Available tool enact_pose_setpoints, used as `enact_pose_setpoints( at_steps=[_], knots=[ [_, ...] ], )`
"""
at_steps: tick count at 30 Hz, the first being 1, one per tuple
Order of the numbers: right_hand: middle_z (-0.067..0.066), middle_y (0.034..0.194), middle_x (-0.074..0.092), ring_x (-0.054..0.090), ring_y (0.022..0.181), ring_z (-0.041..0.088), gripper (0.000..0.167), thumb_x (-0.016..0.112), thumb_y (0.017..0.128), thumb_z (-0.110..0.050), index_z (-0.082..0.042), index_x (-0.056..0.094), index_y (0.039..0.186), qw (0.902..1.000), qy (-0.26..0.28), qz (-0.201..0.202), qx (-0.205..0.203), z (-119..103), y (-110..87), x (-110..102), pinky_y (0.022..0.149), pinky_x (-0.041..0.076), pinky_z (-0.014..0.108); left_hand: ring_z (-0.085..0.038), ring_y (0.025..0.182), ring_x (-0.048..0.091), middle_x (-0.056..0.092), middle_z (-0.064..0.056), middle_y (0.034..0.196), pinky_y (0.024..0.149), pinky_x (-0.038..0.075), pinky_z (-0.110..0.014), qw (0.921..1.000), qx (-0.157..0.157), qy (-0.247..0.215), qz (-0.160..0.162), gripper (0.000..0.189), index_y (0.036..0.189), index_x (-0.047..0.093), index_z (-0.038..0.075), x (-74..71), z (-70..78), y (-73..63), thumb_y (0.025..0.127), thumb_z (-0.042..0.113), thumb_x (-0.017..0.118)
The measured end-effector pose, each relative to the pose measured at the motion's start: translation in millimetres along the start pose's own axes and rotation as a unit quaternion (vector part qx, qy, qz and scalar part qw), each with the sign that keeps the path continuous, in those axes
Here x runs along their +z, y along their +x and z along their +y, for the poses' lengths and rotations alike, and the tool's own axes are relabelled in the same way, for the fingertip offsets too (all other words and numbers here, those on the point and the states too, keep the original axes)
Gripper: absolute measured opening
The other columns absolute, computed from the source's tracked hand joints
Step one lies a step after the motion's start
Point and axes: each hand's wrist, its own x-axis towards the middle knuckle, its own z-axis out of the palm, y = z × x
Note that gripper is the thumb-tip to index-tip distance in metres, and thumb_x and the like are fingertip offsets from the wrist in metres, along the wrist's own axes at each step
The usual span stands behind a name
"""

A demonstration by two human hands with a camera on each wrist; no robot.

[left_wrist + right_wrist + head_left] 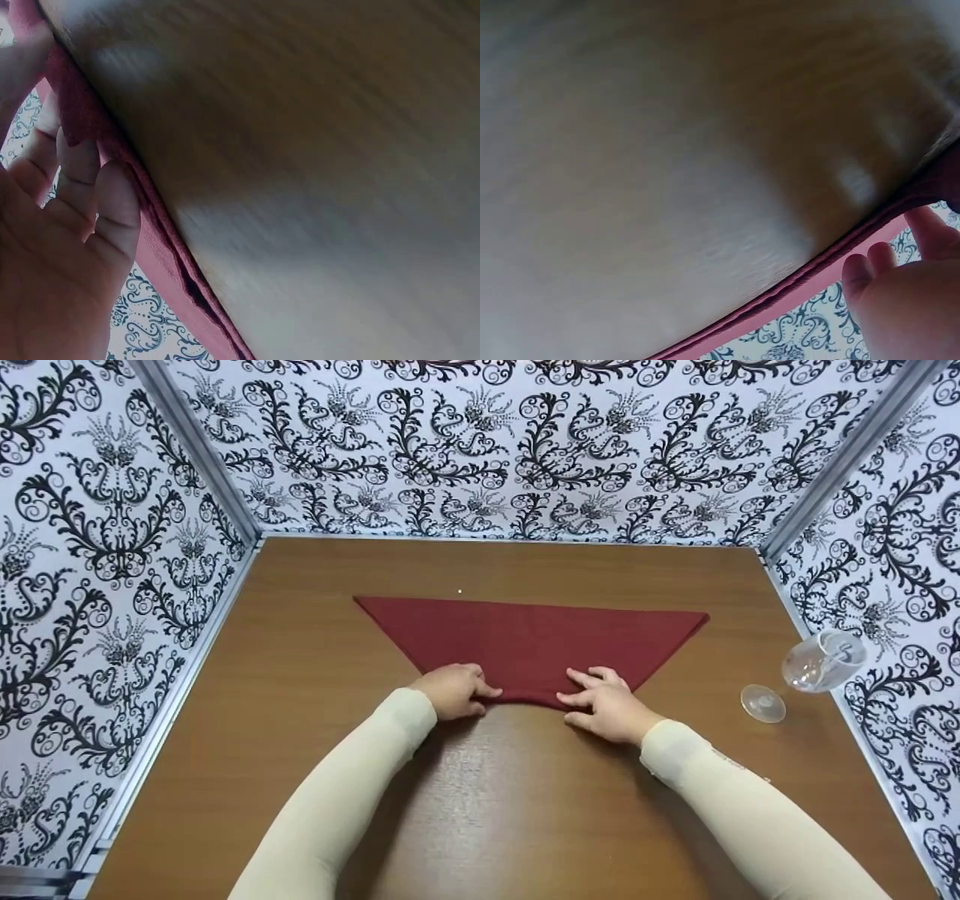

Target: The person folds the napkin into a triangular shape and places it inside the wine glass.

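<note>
A dark red cloth napkin [540,641] lies on the table, its long straight edge at the back and its sides slanting in toward me. The near edge is folded over into a narrow band. My left hand [452,691] pinches this edge near its left end; in the left wrist view the fingers [116,199] bend against the cloth edge. At the right end, my right hand [609,706] rests with fingers spread on the folded band. From the right wrist, fingertips [881,256] show close along the napkin's edge [795,283].
A clear stemmed glass [823,664] stands on the table to the right of the napkin, near the side edge. Patterned black-and-white panels [487,442] in metal frames enclose the brown table [315,577] at the back and both sides.
</note>
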Motion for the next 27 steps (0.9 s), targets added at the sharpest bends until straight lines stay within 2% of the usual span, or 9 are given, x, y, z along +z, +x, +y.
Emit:
enact_pose_setpoints(
  at_steps=[5,16,21,27],
  knots=[
    [0.018,0.168,0.038,0.027,0.151,0.053,0.048,0.078,0.095,-0.036,-0.02,0.07,0.139,0.9999,0.001,-0.012,0.004,2.8,0.7,-1.5,0.12,0.02,0.072,-0.026,0.111,0.064,0.065,-0.006,0.12,0.102,0.052,-0.039,0.9999,-0.005,-0.007,-0.014,0.051,0.145,0.064,0.028,-1.1,0.5,0.4,0.097,0.03,0.078],
    [0.017,0.164,0.045,0.03,0.151,0.052,0.04,0.078,0.095,-0.028,-0.017,0.074,0.133,1.0,0.004,0.001,0.006,0.3,5.0,-1.5,0.12,0.021,0.072,-0.024,0.11,0.065,0.067,-0.005,0.119,0.099,0.053,-0.038,0.9996,-0.011,-0.026,-0.007,0.047,0.141,0.068,0.028,-1.0,-0.6,1.6,0.095,0.025,0.079],
    [0.018,0.155,0.056,0.038,0.145,0.051,0.032,0.079,0.094,-0.022,-0.015,0.079,0.125,0.9995,-0.006,0.027,-0.013,0.5,7.1,-0.9,0.117,0.026,0.071,-0.024,0.114,0.066,0.069,-0.005,0.119,0.101,0.053,-0.039,0.9995,-0.016,-0.026,0.001,0.043,0.138,0.071,0.027,-4.0,2.8,0.5,0.095,0.019,0.078],
    [0.017,0.14,0.067,0.049,0.134,0.043,0.021,0.077,0.095,-0.015,-0.011,0.083,0.115,0.9984,-0.007,0.053,-0.02,-5.7,8.9,-1.5,0.113,0.034,0.063,-0.025,0.118,0.069,0.073,-0.003,0.12,0.104,0.054,-0.04,0.9991,-0.026,-0.026,0.022,0.036,0.132,0.076,0.027,-3.2,2.9,0.8,0.099,0.012,0.073]
  ],
)
